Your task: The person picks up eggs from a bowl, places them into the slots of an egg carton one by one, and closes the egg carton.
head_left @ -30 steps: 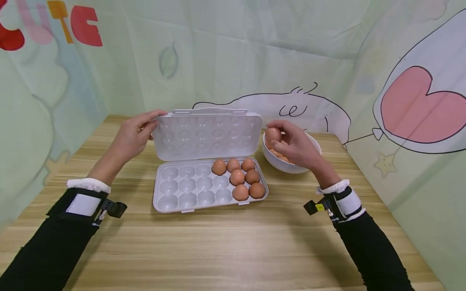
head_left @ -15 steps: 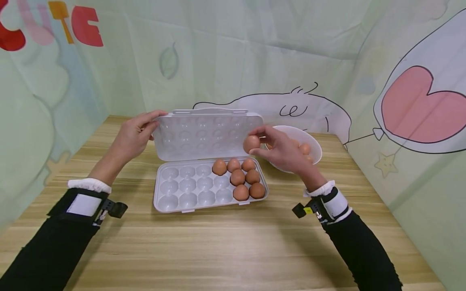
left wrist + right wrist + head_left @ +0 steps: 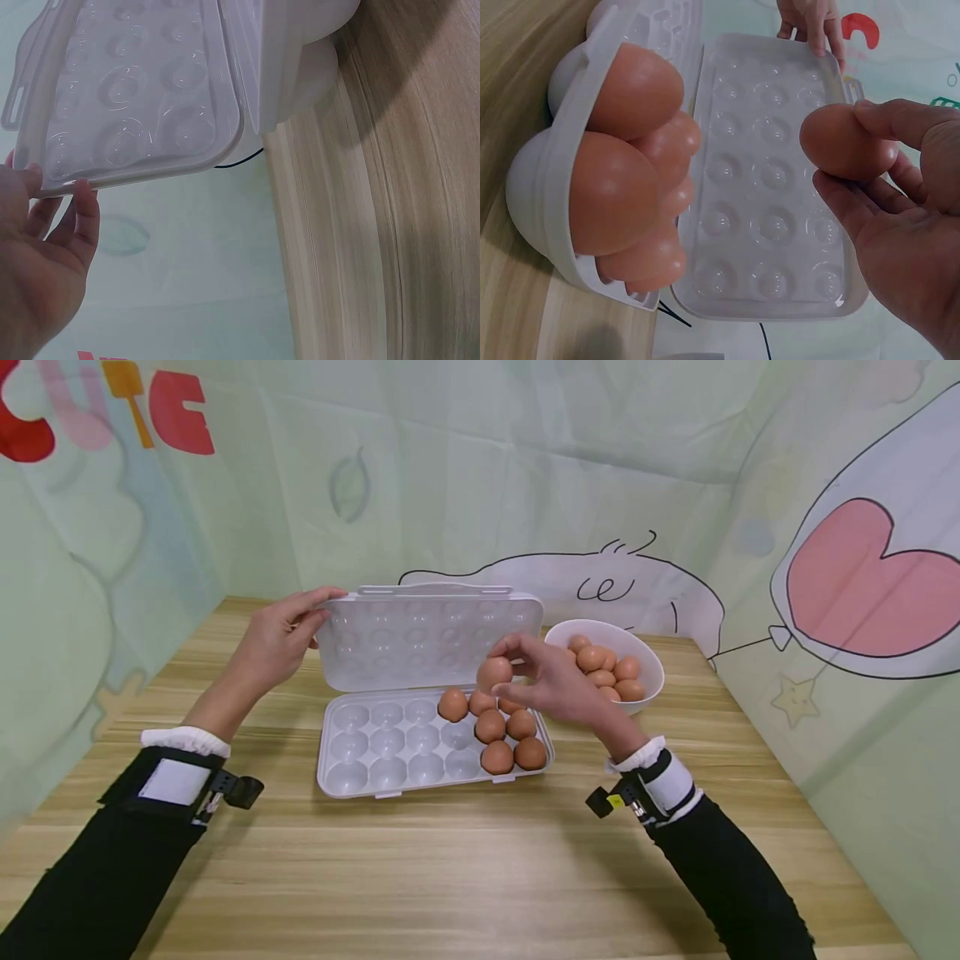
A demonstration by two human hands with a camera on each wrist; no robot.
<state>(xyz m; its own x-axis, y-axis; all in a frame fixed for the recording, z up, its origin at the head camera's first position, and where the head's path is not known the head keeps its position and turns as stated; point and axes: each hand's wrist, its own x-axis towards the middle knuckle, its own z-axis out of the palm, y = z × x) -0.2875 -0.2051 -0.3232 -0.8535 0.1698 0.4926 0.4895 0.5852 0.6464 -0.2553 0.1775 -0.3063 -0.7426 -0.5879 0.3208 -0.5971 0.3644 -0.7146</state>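
Observation:
A white plastic egg carton stands on the table, its lid (image 3: 431, 639) raised and its tray (image 3: 367, 777) holding several brown eggs at the right end. My left hand (image 3: 268, 639) pinches the lid's upper left corner; the left wrist view shows thumb and fingertips on that edge (image 3: 56, 189). Between the thumb and fingers of my right hand (image 3: 558, 685) is a brown egg (image 3: 494, 675), held above the tray's back row, apart from the eggs below. In the right wrist view the held egg (image 3: 846, 142) appears in front of the lid.
Behind my right hand, a white bowl (image 3: 654, 668) holds several more brown eggs (image 3: 628, 668). The tray's left cups (image 3: 348, 746) have no eggs. The wooden table (image 3: 480, 860) runs back to a printed cloth backdrop (image 3: 450, 485).
My right hand has carried the egg from the bowl leftward and down over the tray, uncovering the bowl's eggs. The left hand stays on the lid corner.

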